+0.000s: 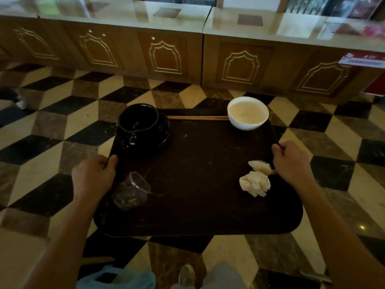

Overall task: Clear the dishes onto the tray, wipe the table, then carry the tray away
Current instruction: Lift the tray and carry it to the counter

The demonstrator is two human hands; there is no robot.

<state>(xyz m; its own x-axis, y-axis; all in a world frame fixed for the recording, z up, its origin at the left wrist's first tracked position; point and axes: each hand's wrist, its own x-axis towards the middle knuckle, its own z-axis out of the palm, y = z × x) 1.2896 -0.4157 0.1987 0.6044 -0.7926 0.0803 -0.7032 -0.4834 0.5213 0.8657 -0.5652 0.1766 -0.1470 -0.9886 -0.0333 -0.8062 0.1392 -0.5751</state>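
I hold a dark brown tray (198, 174) in the air above the tiled floor. My left hand (93, 176) grips its left edge and my right hand (291, 161) grips its right edge. On the tray's far left stands a black pot (138, 122) on a black plate (162, 130). A white bowl (248, 112) of pale liquid sits at the far right, with wooden chopsticks (198, 117) lying between them along the far rim. A crushed clear plastic cup (131, 191) lies near my left hand. Two crumpled tissues (255, 183) lie near my right hand.
A long wooden counter (166, 57) with carved panels and a pale glossy top runs across ahead. The floor (62, 122) is black, grey and cream diamond tiles. My shoe (186, 275) and a light blue bag (118, 278) show at the bottom edge.
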